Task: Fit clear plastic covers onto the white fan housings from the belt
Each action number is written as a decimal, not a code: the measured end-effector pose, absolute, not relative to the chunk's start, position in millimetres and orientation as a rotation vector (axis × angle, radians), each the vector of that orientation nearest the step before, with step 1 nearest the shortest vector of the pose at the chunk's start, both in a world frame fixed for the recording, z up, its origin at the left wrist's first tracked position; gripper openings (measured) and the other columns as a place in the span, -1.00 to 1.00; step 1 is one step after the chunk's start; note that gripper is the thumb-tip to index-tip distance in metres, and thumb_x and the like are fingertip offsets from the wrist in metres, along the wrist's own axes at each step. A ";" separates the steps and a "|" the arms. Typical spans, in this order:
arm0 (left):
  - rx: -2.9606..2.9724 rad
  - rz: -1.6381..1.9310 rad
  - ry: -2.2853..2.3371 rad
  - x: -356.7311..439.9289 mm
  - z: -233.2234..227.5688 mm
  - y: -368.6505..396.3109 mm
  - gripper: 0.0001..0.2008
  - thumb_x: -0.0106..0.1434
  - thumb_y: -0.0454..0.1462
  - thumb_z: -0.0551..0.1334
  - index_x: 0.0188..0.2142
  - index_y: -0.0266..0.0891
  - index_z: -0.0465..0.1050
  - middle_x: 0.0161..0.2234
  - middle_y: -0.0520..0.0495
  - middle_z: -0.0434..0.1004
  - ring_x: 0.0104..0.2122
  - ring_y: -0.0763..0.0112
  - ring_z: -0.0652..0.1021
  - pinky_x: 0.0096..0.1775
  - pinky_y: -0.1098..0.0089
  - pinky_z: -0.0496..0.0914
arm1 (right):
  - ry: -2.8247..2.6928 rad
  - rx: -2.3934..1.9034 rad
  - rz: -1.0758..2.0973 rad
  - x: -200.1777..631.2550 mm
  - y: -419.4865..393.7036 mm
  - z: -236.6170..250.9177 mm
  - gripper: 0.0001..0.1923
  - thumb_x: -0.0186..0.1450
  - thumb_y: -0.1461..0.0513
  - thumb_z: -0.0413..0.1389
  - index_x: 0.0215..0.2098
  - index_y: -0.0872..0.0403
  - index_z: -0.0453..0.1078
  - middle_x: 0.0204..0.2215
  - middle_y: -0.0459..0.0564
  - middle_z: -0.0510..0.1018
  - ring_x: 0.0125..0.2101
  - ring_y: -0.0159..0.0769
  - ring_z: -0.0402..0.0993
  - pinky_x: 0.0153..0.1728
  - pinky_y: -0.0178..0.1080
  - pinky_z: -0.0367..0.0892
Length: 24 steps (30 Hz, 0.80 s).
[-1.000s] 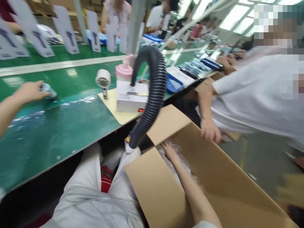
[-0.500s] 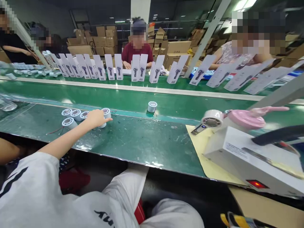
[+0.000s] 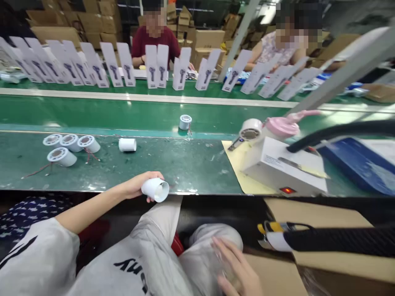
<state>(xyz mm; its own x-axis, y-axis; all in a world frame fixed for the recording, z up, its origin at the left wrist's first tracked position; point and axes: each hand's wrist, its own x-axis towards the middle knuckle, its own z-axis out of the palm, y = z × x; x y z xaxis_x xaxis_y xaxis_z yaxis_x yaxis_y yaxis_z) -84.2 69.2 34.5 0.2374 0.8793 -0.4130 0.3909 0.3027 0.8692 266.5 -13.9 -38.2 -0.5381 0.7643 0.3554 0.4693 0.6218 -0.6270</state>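
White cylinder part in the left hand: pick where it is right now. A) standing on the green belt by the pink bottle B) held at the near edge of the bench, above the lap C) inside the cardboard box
B: the left hand grips the white cylinder part at the near edge of the green bench, off its surface.

The person wears a white short-sleeved T-shirt (image 3: 101, 271) with black lettering across the front and pale, light-coloured trousers (image 3: 203, 250). Both forearms are bare.

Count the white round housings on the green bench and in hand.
7: four clustered at left, one lying alone, one on the belt, one in the left hand. Others may be hidden.
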 end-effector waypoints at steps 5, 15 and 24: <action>1.295 0.354 0.939 -22.2 11.6 68.6 -0.61 0.19 -0.01 0.15 -0.25 -0.30 0.49 -0.34 -0.14 0.59 -0.51 0.40 0.50 -0.53 0.46 0.34 | -2.251 -1.202 0.099 223.6 -12.8 -1.2 -0.51 0.45 0.14 0.09 0.34 -0.09 0.31 0.09 0.25 0.45 -0.03 0.12 0.51 -0.18 0.06 0.59; 1.825 0.507 0.718 9.1 1.9 87.7 -0.71 0.24 -0.11 0.36 -0.14 -0.25 0.59 -0.20 -0.12 0.60 -0.19 0.30 0.54 -0.03 0.32 0.38 | -1.881 -1.339 0.979 227.3 -0.1 -5.6 -0.91 0.34 0.20 0.23 -0.31 0.04 0.50 0.00 0.12 0.51 -0.01 -0.07 0.54 -0.02 -0.05 0.51; 2.024 0.443 0.527 5.1 -12.5 88.2 -0.34 0.05 0.04 0.51 0.11 -0.13 0.57 0.09 -0.29 0.47 0.09 0.02 0.50 0.13 0.07 0.41 | -1.316 -1.345 1.080 224.7 -4.9 -4.9 -0.67 0.32 0.11 0.20 -0.57 0.06 0.44 -0.25 0.09 0.63 -0.28 -0.19 0.57 -0.41 -0.27 0.48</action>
